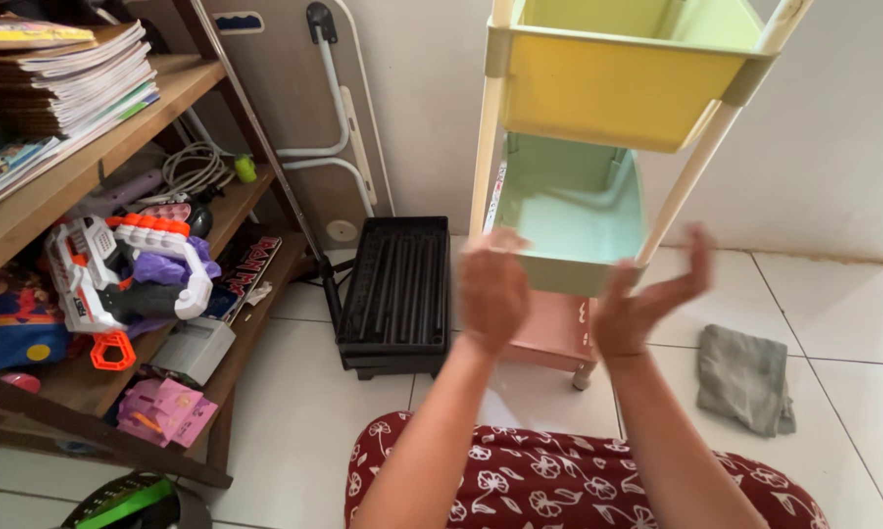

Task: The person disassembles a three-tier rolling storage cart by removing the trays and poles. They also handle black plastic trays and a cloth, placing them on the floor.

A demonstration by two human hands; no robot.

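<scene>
Both my hands are raised in front of a three-tier plastic rack on the tiled floor. My left hand [492, 289] is blurred, its back toward me, fingers loosely curled, holding nothing. My right hand [649, 292] is open with the palm facing left, close to the rack's white right post [698, 167]. The rack has a yellow top bin [613, 93], a mint green middle bin [574, 211] and a pink bottom bin [556, 333]. Neither hand touches the rack as far as I can tell.
A black slatted tray [394, 294] stands on the floor left of the rack. A grey cloth [745, 377] lies on the tiles at right. A wooden shelf [118, 137] at left holds books, toy blasters and cables. My red flowered skirt [559, 480] fills the bottom.
</scene>
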